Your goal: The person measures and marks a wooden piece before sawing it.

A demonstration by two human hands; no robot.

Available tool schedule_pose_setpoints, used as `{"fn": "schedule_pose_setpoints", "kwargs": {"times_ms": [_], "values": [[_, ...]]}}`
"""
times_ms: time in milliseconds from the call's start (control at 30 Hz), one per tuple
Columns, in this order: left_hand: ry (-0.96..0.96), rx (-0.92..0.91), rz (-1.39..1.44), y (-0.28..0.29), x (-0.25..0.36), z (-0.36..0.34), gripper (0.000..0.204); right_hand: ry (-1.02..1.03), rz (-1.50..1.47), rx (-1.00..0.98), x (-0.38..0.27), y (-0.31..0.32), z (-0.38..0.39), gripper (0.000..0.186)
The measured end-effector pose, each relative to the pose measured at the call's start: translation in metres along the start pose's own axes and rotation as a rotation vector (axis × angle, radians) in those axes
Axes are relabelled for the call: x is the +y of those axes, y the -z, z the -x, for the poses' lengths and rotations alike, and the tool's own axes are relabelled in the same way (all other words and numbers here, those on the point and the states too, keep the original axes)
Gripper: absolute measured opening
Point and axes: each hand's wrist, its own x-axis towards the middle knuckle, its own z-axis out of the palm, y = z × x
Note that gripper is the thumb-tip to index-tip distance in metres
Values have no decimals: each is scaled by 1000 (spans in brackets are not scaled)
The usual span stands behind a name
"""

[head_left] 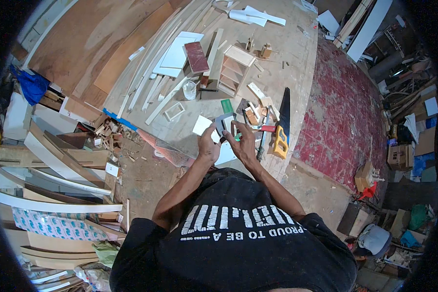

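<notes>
My left hand (208, 145) and my right hand (243, 145) are raised at the near edge of the worktable, fingers curled around a small dark grey and white piece (227, 125) that I cannot make out clearly. A white square piece (202, 125) is by my left fingers. Just beyond are a green rectangle (227, 106) and a heap of small wood offcuts (252, 117). To the right lie a red-and-dark tool (268, 128) and a handsaw (281, 140) with a yellow handle.
The worktable (297, 58) also holds a small wooden shelf unit (231, 70), a plastic cup (190, 90), a small wooden frame (174, 111), a maroon board (196, 57) and long strips. Curved boards (58, 160) are stacked left; red tiled flooring (336, 126) lies right, with piled clutter beyond.
</notes>
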Motion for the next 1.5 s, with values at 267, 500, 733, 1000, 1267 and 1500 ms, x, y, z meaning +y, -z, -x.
{"fn": "schedule_pose_setpoints", "kwargs": {"times_ms": [267, 500, 733, 1000, 1267, 1500], "values": [[86, 27, -40, 6, -4, 2, 27, 20, -27, 95, 9, -6, -1, 46], [46, -173, -86, 4, -7, 1, 18, 9, -103, 73, 1, 0, -1, 40], [46, -101, -119, -9, -6, 8, 24, -61, -194, 50, 2, 3, 2, 37], [-21, -221, -210, -3, -6, 4, 28, -147, -439, -127, 9, 9, 5, 42], [0, -193, -223, 14, -4, -3, 36, -35, -110, -151, 8, 10, 2, 52], [35, -143, -196, 14, -5, -5, 30, -152, -180, -180, 22, 3, 5, 41]]}}
